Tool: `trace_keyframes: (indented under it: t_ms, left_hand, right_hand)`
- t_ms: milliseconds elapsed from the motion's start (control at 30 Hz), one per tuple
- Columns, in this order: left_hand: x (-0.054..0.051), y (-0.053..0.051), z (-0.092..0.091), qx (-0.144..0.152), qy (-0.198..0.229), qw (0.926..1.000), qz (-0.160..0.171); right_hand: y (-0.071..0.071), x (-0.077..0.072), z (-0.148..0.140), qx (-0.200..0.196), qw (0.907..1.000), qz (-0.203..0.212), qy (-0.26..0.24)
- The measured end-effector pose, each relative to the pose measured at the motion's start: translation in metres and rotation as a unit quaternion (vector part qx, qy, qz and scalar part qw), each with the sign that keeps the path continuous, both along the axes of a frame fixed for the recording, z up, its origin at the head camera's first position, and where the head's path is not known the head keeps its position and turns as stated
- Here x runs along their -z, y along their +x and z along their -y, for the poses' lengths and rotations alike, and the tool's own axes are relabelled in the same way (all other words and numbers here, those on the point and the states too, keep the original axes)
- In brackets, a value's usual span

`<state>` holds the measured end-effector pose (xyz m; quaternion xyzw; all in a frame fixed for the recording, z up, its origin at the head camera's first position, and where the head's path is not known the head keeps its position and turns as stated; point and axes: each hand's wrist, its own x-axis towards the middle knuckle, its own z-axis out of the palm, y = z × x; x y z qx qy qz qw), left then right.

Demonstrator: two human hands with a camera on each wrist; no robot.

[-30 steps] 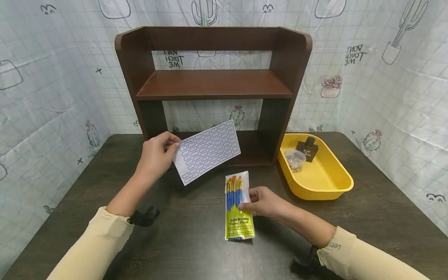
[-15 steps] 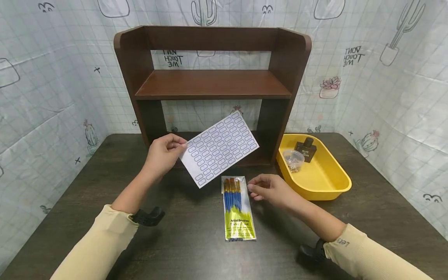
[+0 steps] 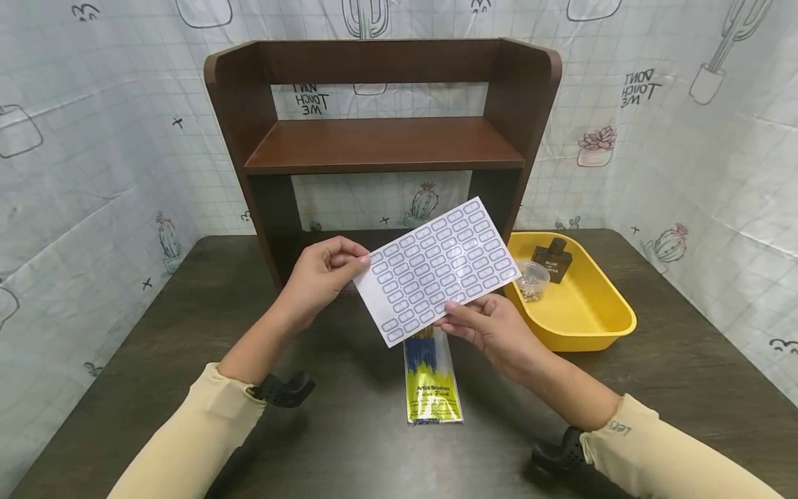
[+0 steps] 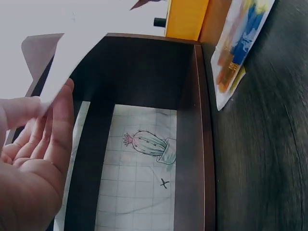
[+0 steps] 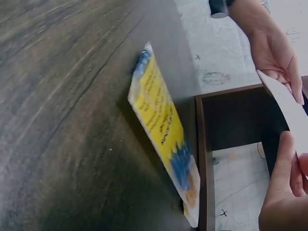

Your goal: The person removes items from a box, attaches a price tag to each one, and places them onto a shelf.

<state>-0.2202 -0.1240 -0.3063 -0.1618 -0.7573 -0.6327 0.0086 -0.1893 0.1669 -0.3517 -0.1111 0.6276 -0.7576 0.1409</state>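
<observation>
A white sheet of small blue-bordered labels (image 3: 439, 270) is held up at a tilt in front of the shelf. My left hand (image 3: 324, 277) pinches its left corner between thumb and fingers; the left wrist view shows the thumb on one face of the sheet (image 4: 67, 62) and fingers behind. At its lower right edge my right hand (image 3: 499, 336) grips it, thumb on the front and fingers underneath. Below the sheet a pack of artist brushes (image 3: 432, 388) lies on the table, its upper end hidden by the sheet in the head view.
A dark brown two-tier shelf (image 3: 383, 144) stands at the back of the table (image 3: 349, 430). To the right is a yellow tray (image 3: 586, 305) holding a dark bottle (image 3: 553, 260) and a clear round tub (image 3: 533, 277) of small bits. A patterned sheet (image 3: 93, 173) hangs behind.
My right hand has let go of the brush pack, leaving it on the table, and has taken hold of the label sheet. My left hand has moved the sheet to the right.
</observation>
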Motion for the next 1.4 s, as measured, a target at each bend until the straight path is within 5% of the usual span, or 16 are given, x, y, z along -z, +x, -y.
trace_keyframes:
  t_ms: [133, 300, 433, 633, 767, 900, 1033, 1167, 1300, 1400]
  left_hand:
    - [0.006, 0.003, -0.004, 0.027, 0.017, 0.9993, 0.018]
    - [0.014, 0.009, -0.011, 0.094, 0.002, 0.9942, 0.052]
    - [0.015, 0.015, -0.017, 0.133, -0.011, 0.9898, 0.051]
    - [0.009, 0.02, -0.021, 0.119, -0.017, 0.9927, 0.013]
    - [0.007, 0.023, -0.024, 0.081, -0.017, 0.9966, -0.008]
    - [0.007, 0.027, -0.025, 0.053, -0.012, 0.9982, -0.024]
    - [0.005, 0.031, -0.028, 0.05, -0.005, 0.9981, -0.035]
    - [0.004, 0.035, -0.034, 0.056, 0.001, 0.9972, -0.049]
    - [0.002, 0.039, -0.039, 0.06, 0.003, 0.9965, -0.058]
    - [0.001, 0.041, -0.041, 0.062, 0.009, 0.9965, -0.056]
  right_hand:
    - [0.0, -0.003, -0.001, 0.01, 0.9999, 0.006, -0.007]
    - [-0.001, -0.005, -0.001, 0.031, 0.9991, 0.02, -0.022]
    - [0.0, -0.007, -0.001, 0.04, 0.9991, 0.016, -0.003]
    - [0.0, -0.008, 0.003, 0.028, 0.9975, 0.026, 0.059]
    - [0.001, -0.006, 0.002, 0.037, 0.99, -0.016, 0.135]
    - [0.004, -0.008, 0.004, 0.07, 0.9626, -0.152, 0.213]
    - [0.009, -0.016, 0.01, 0.097, 0.9085, -0.311, 0.261]
    - [0.014, -0.023, 0.02, 0.09, 0.8629, -0.408, 0.284]
    - [0.018, -0.025, 0.028, 0.083, 0.8391, -0.456, 0.284]
    - [0.018, -0.024, 0.03, 0.087, 0.8315, -0.474, 0.277]
